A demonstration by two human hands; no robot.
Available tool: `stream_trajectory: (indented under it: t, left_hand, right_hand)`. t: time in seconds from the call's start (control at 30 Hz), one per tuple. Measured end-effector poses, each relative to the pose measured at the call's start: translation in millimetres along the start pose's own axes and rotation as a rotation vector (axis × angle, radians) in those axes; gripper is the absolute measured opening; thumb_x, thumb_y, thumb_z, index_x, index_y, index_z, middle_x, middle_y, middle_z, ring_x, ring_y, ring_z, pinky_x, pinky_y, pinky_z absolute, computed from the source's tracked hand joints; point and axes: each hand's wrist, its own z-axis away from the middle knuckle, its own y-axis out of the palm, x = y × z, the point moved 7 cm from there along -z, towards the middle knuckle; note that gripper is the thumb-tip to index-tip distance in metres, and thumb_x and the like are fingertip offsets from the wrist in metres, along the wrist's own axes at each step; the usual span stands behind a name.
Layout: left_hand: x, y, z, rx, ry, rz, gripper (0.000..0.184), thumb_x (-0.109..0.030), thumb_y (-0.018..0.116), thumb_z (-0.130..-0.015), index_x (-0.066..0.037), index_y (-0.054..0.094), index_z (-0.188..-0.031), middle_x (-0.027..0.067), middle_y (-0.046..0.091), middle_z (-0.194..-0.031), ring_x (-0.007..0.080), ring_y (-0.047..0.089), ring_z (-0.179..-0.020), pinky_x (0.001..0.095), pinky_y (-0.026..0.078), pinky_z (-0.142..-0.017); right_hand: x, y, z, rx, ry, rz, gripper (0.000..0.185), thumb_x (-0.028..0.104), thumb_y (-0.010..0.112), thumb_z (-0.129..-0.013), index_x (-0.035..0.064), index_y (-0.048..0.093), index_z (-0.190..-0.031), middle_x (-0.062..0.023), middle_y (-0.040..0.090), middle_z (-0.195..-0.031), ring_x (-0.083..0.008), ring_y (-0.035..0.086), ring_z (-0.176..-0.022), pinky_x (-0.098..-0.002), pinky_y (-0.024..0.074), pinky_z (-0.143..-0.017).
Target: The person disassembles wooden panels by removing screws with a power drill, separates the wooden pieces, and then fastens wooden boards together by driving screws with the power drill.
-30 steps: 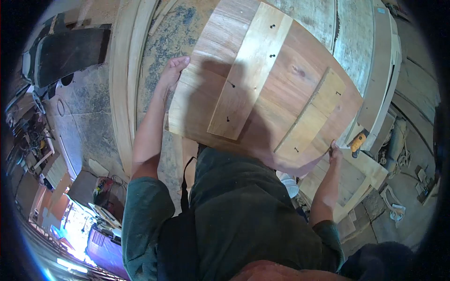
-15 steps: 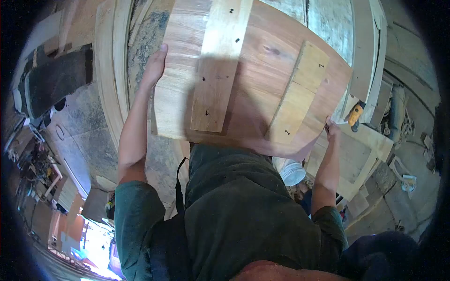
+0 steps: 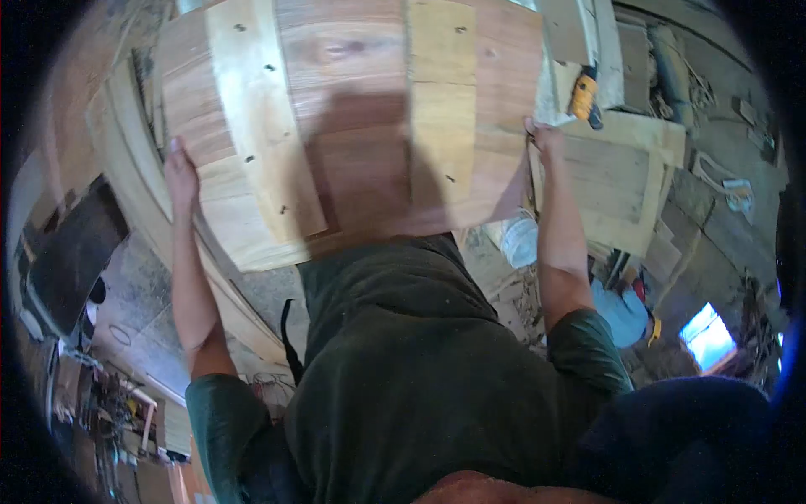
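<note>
A broad wooden panel made of joined boards is held in front of my torso. Two pale battens lie across it: the left batten has several dark screws or nails, and the right batten has two visible. My left hand grips the panel's left edge, with its thumb showing and its other fingers hidden underneath. On the opposite edge, my right hand is closed the same way. Just beyond the right hand lies an orange-and-black power tool. My shadow falls over the panel's near half.
Long boards run along the left side. To the right are a framed wooden panel and a white bucket near my legs. Another person in a light blue top is low down at the right. A dark machine-like object stands at far left.
The panel has shifted left in view and turned, so its battens lie at a different angle. Both hands stay on its edges. My view has turned too, bringing another person into sight at right.
</note>
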Motion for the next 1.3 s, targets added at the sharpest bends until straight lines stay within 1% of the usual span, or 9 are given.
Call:
stream_trajectory:
  t: [0.2,0.3,0.43,0.5,0.6,0.73,0.97,1.13,1.3]
  left_hand:
    - [3,0,-4,-0.209,0.193,0.029,0.065,-0.048,0.031,-0.107,0.008,0.061,-0.096,0.0135,0.061,-0.078,0.0241,0.055,-0.076,0.0392,0.046,-0.074]
    - [-14,-1,7,-0.147,0.141,0.167,0.058,-0.047,0.035,-0.107,0.001,0.044,-0.075,-0.0019,0.031,-0.064,0.0102,0.031,-0.061,0.0316,0.03,-0.054]
    - [-16,-5,6,-0.081,0.054,0.023,0.064,-0.051,0.034,-0.106,0.006,0.055,-0.084,0.0067,0.05,-0.067,0.0174,0.047,-0.066,0.0355,0.041,-0.063]
    - [-23,-7,12,-0.166,0.031,-0.05,0.071,-0.055,0.032,-0.105,0.01,0.063,-0.104,0.0238,0.067,-0.091,0.0327,0.063,-0.088,0.0425,0.047,-0.081]
    - [-27,-8,16,-0.164,-0.007,-0.032,0.075,-0.057,0.031,-0.104,0.01,0.06,-0.122,0.0352,0.062,-0.117,0.045,0.059,-0.116,0.0463,0.043,-0.098]
    - [-31,-8,15,-0.185,0.053,-0.074,0.075,-0.056,0.029,-0.104,0.01,0.062,-0.119,0.035,0.063,-0.113,0.0475,0.06,-0.112,0.0478,0.044,-0.096]
    - [-24,-9,9,-0.154,0.043,-0.095,0.074,-0.054,0.028,-0.105,0.011,0.062,-0.098,0.0351,0.064,-0.094,0.0485,0.062,-0.093,0.051,0.046,-0.083]
    - [-24,-8,8,-0.184,0.117,-0.052,0.074,-0.052,0.029,-0.105,0.01,0.06,-0.082,0.0327,0.061,-0.076,0.0478,0.061,-0.079,0.0541,0.044,-0.075]
    - [5,-3,-8,-0.222,0.07,-0.026,0.069,-0.048,0.029,-0.106,0.011,0.063,-0.115,0.0319,0.065,-0.11,0.0409,0.061,-0.108,0.0444,0.044,-0.096]
  right_hand:
    - [42,-4,44,-0.06,-0.106,-0.183,0.044,0.037,0.089,-0.074,0.003,0.071,-0.093,-0.0014,0.068,-0.086,-0.0138,0.057,-0.074,-0.033,0.0476,-0.066]
    - [42,-3,50,-0.042,0.033,-0.197,0.041,0.037,0.089,-0.073,0.0024,0.071,-0.083,-0.0015,0.068,-0.078,-0.014,0.055,-0.067,-0.0328,0.0463,-0.062]
    - [52,-4,60,-0.121,-0.074,-0.213,0.039,0.035,0.09,-0.073,0.0021,0.07,-0.078,-0.0027,0.067,-0.075,-0.0142,0.055,-0.063,-0.0326,0.0454,-0.06]
    - [47,-2,59,-0.125,0.002,-0.118,0.034,0.029,0.086,-0.078,0.0,0.068,-0.072,-0.0105,0.068,-0.071,-0.0208,0.063,-0.066,-0.0367,0.049,-0.062]
    - [35,1,42,-0.227,-0.073,0.089,0.043,0.039,0.084,-0.077,-0.0004,0.068,-0.07,-0.0177,0.067,-0.068,-0.0292,0.066,-0.067,-0.0407,0.0508,-0.065]
    - [36,-1,41,-0.194,-0.109,0.085,0.047,0.044,0.085,-0.075,-0.0007,0.069,-0.072,-0.0204,0.068,-0.071,-0.034,0.067,-0.07,-0.0424,0.0514,-0.068]
    - [36,0,31,-0.083,-0.098,-0.048,0.035,0.03,0.087,-0.075,-0.0003,0.07,-0.078,-0.0116,0.068,-0.071,-0.0197,0.06,-0.065,-0.0359,0.0489,-0.066]
    - [32,0,30,-0.053,-0.093,-0.011,0.038,0.036,0.086,-0.076,0.0038,0.067,-0.071,-0.0032,0.064,-0.066,-0.015,0.054,-0.058,-0.0329,0.0443,-0.059]
    - [34,-1,31,-0.075,-0.149,-0.018,0.037,0.033,0.083,-0.079,0.0005,0.067,-0.072,-0.004,0.063,-0.067,-0.0144,0.054,-0.064,-0.0343,0.0462,-0.062]
